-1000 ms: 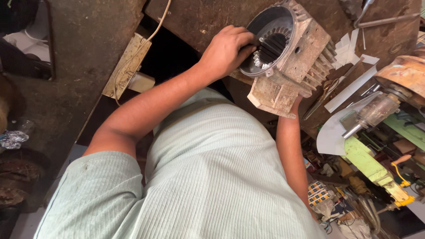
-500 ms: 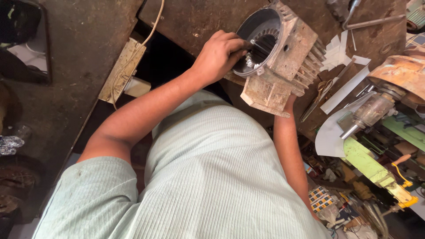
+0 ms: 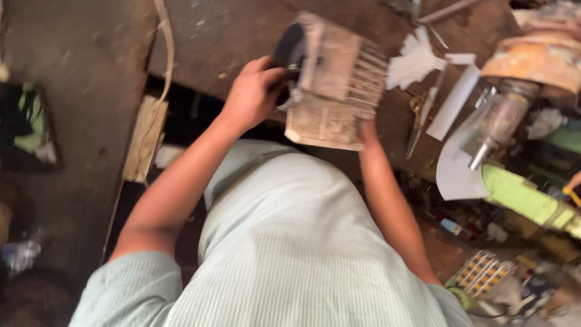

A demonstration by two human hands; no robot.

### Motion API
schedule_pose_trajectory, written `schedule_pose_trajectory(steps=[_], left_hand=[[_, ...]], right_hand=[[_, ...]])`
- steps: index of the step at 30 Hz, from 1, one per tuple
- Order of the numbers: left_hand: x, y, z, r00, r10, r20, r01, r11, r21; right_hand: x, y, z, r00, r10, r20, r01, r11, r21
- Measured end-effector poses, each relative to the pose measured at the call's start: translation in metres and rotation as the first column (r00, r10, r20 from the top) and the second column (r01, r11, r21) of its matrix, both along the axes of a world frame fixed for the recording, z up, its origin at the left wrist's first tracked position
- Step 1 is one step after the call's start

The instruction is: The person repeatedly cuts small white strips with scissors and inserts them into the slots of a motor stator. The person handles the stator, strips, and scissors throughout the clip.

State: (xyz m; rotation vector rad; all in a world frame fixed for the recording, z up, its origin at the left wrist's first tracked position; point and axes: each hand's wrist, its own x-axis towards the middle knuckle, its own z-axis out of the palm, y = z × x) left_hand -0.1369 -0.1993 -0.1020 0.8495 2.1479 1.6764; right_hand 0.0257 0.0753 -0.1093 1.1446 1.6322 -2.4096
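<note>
Nearest to me is my pale striped shirt, filling the bottom of the view; both forearms run up from it to the motor housing, my landmark here. Left hand sits at the housing's left end, fingers curled loosely over the rim of the dark round opening, touching it; frame is blurred, so I can't tell how tight the grip is. Right hand is under the housing's near right corner, mostly hidden behind it; can't tell how its fingers are set. The housing sits tilted at the near edge of the brown workbench, fins facing right. Right of the housing: white paper strips, then a grey metal shaft part; below that, a green bar.
</note>
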Motion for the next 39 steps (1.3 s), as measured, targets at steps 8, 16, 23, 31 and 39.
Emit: schedule_pose_trajectory(steps=[8,16,23,31,39], left_hand=[[0.036,0.0,0.077,0.869,0.28,0.409,-0.236,0.959,-0.156],[0.125,0.065,0.111,0.704,0.016,-0.71,-0.229,0.951,-0.206],[0.142,0.118,0.086,0.393,0.22,-0.893,-0.448,0.894,0.023],[0.136,0.111,0.116,0.462,0.234,-0.856,-0.406,0.913,0.031],[0.16,0.117,0.236,0.513,0.515,-0.687,-0.549,0.812,0.199]], right_hand=[[0.014,0.058,0.033,0.963,0.039,0.266,-0.268,0.171,0.948],[0.068,0.114,0.03,0.922,0.222,0.318,-0.257,-0.265,0.929],[0.169,0.106,0.002,0.895,0.324,0.308,-0.255,-0.196,0.947],[0.229,0.122,-0.004,0.8,0.564,0.205,-0.101,-0.211,0.972],[0.217,0.101,0.055,0.851,0.52,-0.074,0.009,0.126,0.992]])
